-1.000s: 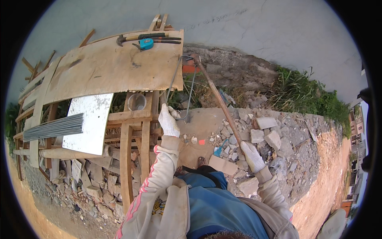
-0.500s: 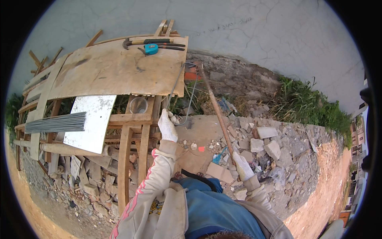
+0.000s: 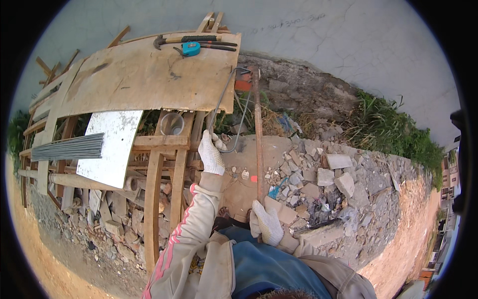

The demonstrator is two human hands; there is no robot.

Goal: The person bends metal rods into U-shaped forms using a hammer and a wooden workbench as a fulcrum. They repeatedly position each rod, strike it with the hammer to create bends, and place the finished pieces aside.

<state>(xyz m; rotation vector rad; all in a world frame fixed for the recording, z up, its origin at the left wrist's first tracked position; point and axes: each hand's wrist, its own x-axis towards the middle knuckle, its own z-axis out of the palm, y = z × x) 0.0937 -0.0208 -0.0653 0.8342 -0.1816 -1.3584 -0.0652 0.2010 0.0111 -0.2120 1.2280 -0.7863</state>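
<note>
My left hand point(image 3: 212, 155), in a white knit glove, is closed around a thin steel rod point(image 3: 242, 120) bent into a narrow loop. The rod's far part reaches a red-orange metal piece point(image 3: 243, 85) at the right edge of the wooden board point(image 3: 149, 74). In my gloved right hand point(image 3: 269, 225) is the near end of a long rusty pipe point(image 3: 259, 134). The pipe runs almost straight away from me, and its far end lies beside the red-orange piece. How pipe and rod meet there is too small to tell.
On the board lie a hammer point(image 3: 186, 39), a teal tape measure point(image 3: 190, 48) and a dark long-handled tool point(image 3: 219, 46). Straight rods point(image 3: 67, 147) rest across a white panel point(image 3: 112, 144). A clear cup point(image 3: 172, 124) stands on the timber frame. Rubble point(image 3: 328, 174) lies right, below a grey wall point(image 3: 348, 45).
My right hand has swung the near end of the rusty pipe leftward, toward my body's middle. The slanted pipe is now nearly straight ahead. My left hand keeps its hold on the rod.
</note>
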